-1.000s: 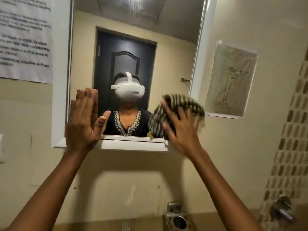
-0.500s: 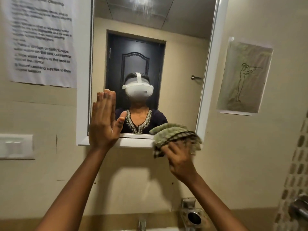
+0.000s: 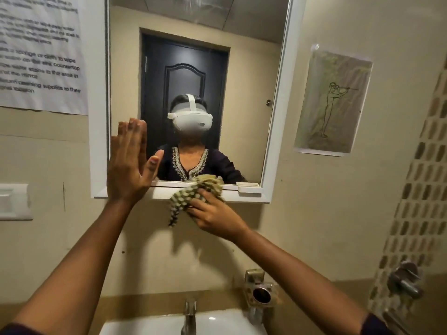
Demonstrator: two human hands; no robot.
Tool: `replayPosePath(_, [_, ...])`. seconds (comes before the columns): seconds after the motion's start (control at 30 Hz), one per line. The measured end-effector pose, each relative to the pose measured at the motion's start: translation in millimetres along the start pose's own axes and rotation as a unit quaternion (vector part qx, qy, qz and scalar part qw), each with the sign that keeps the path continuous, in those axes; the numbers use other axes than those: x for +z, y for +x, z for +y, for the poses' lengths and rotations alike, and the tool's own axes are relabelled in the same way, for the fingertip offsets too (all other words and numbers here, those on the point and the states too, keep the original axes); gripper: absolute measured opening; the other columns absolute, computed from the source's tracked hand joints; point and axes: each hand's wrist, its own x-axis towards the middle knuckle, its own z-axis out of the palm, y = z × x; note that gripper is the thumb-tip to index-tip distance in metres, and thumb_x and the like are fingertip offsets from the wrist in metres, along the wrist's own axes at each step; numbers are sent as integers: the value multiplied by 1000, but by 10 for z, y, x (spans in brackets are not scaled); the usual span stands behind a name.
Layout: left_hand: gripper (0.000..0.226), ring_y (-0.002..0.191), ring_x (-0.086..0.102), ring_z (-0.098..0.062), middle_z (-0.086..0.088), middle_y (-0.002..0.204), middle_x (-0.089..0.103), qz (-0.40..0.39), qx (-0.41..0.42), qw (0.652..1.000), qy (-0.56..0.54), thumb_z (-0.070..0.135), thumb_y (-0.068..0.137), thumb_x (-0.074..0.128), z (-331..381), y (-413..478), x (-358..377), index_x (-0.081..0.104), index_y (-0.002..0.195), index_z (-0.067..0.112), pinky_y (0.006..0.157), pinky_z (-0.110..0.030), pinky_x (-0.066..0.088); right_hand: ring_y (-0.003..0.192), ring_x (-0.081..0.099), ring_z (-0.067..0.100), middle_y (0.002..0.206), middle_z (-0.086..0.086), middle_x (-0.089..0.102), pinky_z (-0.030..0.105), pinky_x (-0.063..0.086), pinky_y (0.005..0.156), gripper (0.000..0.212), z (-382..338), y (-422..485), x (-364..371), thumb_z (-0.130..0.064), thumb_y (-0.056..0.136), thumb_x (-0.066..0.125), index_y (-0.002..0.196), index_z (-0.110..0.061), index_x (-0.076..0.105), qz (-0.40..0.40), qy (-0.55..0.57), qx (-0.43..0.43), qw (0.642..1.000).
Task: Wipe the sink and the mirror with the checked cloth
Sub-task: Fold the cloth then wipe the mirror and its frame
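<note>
A white-framed mirror (image 3: 244,76) hangs on the beige wall and reflects a person with a white headset. My right hand (image 3: 215,215) holds the bunched green checked cloth (image 3: 193,197) against the white lower frame of the mirror, one end of the cloth dangling below it. My left hand (image 3: 129,165) is flat with fingers together, palm on the mirror's lower left corner. The white sink (image 3: 222,322) shows at the bottom edge with a chrome tap (image 3: 189,315) above it.
A printed paper notice (image 3: 41,54) hangs left of the mirror and a drawing sheet (image 3: 332,102) right of it. A white switch plate (image 3: 13,201) is on the left wall. A metal holder (image 3: 260,292) and a chrome wall valve (image 3: 405,279) sit above the sink.
My right hand has carried the cloth down and leftward from the mirror's lower right glass to the bottom frame ledge. The view tilted down, bringing the sink into sight. My left hand stayed put.
</note>
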Motion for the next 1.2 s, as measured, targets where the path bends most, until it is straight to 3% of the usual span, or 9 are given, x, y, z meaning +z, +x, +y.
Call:
replayPosePath(0.23, [72,148,0,-16,-3,160,11,-19,0,999,28,51,92,37,-7,5,10,10,150,19,119,-26,-7,89,70,16,106,3,72,29,59,66,23,440,-1229,-300,-1,76,65,97,-3,74,-162,-60,56,983])
replayPosePath(0.33, [73,148,0,-19,-3,160,7,-33,-8,999,39,50,91,38,37,-6,-27,6,151,21,118,-29,-13,105,66,16,111,3,70,32,59,76,37,491,-1442,-436,2,84,41,105,-5,71,-163,-73,66,982])
replayPosePath(0.47, [65,148,-3,-21,-2,159,3,-79,47,995,40,49,96,21,257,-257,-60,6,151,19,119,-39,-8,105,65,21,105,0,71,43,53,95,32,498,-1494,-508,-3,86,44,97,-11,73,-99,-31,104,989])
replayPosePath(0.63, [62,146,15,-26,-11,156,22,-204,149,968,-6,37,93,36,734,-1223,107,21,148,13,119,-44,11,98,65,38,101,13,70,48,54,89,32,414,-1515,-499,4,74,50,96,-5,71,-66,60,189,978])
replayPosePath(0.77, [48,141,31,-17,6,149,35,-338,-17,928,-156,38,92,47,1066,-2062,188,44,138,26,116,-26,18,98,65,41,101,14,70,49,56,86,40,168,-1525,-573,9,56,70,94,-2,72,-101,120,243,957])
replayPosePath(0.87, [33,130,46,-15,9,139,50,-377,-342,749,-424,27,90,56,1364,-2329,212,54,121,40,102,-27,38,95,68,35,100,9,72,41,58,83,40,-163,-1590,-651,1,54,80,93,-6,74,-128,159,228,952])
replayPosePath(0.97, [45,123,51,-17,7,138,47,-321,-450,636,-539,24,87,55,1511,-2357,288,46,130,36,88,-33,48,95,68,31,102,6,73,38,58,83,37,-632,-1684,-717,-7,59,82,95,-10,74,-129,206,205,948])
replayPosePath(1.07, [66,112,59,-11,13,127,56,-355,-398,643,-550,23,70,76,1588,-2381,324,48,129,33,79,-23,53,99,63,27,100,4,72,34,54,87,37,-1074,-1703,-815,-8,58,81,94,-11,73,-107,234,219,941])
replayPosePath(1.2, [44,96,65,-10,1,103,69,-380,-377,698,-476,16,67,82,1605,-2533,271,60,105,26,79,-17,52,110,51,29,110,9,68,39,45,95,41,-1482,-1745,-986,-1,66,68,106,-8,67,-125,310,284,899])
